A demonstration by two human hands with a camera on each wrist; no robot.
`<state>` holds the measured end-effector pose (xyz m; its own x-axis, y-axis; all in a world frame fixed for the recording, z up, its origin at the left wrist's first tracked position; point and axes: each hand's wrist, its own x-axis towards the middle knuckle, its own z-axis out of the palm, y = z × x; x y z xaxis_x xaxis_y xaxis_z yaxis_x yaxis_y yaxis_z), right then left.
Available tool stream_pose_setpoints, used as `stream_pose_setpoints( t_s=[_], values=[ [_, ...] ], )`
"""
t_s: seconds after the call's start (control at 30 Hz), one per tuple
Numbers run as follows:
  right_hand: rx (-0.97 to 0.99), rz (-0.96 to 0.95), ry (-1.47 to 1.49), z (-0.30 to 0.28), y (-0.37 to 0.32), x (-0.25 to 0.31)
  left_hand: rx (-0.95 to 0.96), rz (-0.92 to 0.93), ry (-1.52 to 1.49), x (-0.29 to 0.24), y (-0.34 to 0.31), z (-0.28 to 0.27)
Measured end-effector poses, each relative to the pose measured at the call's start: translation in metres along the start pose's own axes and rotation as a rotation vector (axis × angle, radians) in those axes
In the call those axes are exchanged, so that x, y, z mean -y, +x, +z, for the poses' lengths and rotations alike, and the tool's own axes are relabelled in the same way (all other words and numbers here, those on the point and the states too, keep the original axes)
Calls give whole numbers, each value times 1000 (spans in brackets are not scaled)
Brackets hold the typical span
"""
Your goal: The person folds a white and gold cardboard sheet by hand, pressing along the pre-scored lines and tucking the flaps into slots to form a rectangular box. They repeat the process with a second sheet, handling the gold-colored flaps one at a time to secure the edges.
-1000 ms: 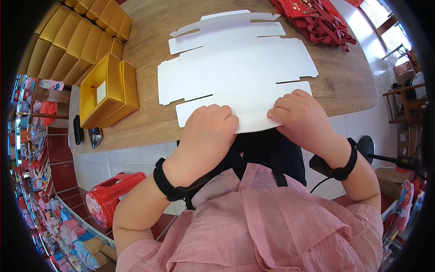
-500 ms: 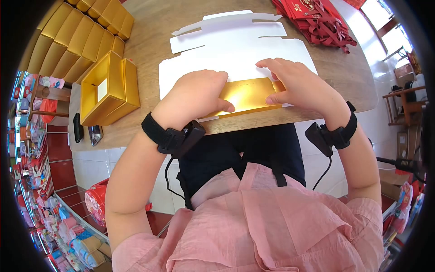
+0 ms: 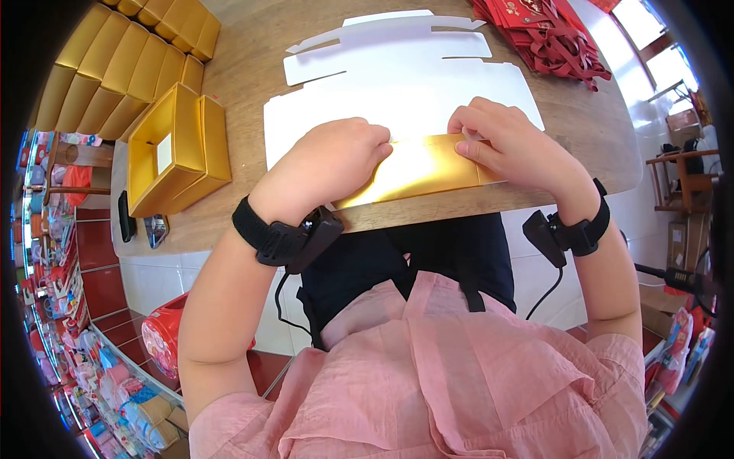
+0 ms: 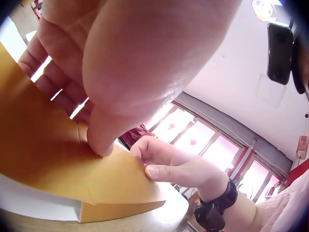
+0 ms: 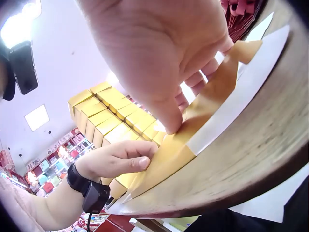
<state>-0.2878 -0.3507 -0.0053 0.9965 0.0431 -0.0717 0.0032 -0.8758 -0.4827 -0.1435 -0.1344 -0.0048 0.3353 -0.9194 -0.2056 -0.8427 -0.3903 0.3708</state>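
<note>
Gold flap [image 3: 428,172] lies crosswise on table [image 3: 252,46]; left hand [image 3: 336,161] grip pinches left end, right hand [image 3: 512,145] grip pinches right end.

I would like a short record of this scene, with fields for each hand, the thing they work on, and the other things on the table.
left hand: pinches the gold flap at its left end
right hand: pinches the same flap at its right end
gold flap: folded over the white cardboard sheet, at the near edge
table: wooden
other things: open gold box, row of gold boxes, red bags
</note>
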Motion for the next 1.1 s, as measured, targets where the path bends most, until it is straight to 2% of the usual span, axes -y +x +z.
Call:
stream_pose_setpoints(
  t_s=[0.07,0.27,0.4,0.5,0.57,0.67,0.73,0.93,1.1],
  values=[
    [-35,-86,-66,2,-2,0,3,-3,-18,0,-1,0],
    [-31,-68,-140,5,-3,1,-45,-3,4,-4,-2,5],
    [-31,-58,-132,7,-4,-1,-65,-7,40,-3,-3,9],
    [-110,-128,-59,7,-3,-3,-70,-13,29,-3,-4,5],
    [-29,123,169,0,1,5,-73,-20,17,-3,-4,2],
    [-145,47,178,9,4,1,-87,-57,-121,-2,-3,1],
    [-150,29,177,12,8,0,-180,55,-148,1,-1,5],
    [-120,0,221,14,14,1,-145,35,-261,-4,5,8],
    [-146,-52,211,17,15,-1,-185,50,-235,-6,7,13]
  ],
)
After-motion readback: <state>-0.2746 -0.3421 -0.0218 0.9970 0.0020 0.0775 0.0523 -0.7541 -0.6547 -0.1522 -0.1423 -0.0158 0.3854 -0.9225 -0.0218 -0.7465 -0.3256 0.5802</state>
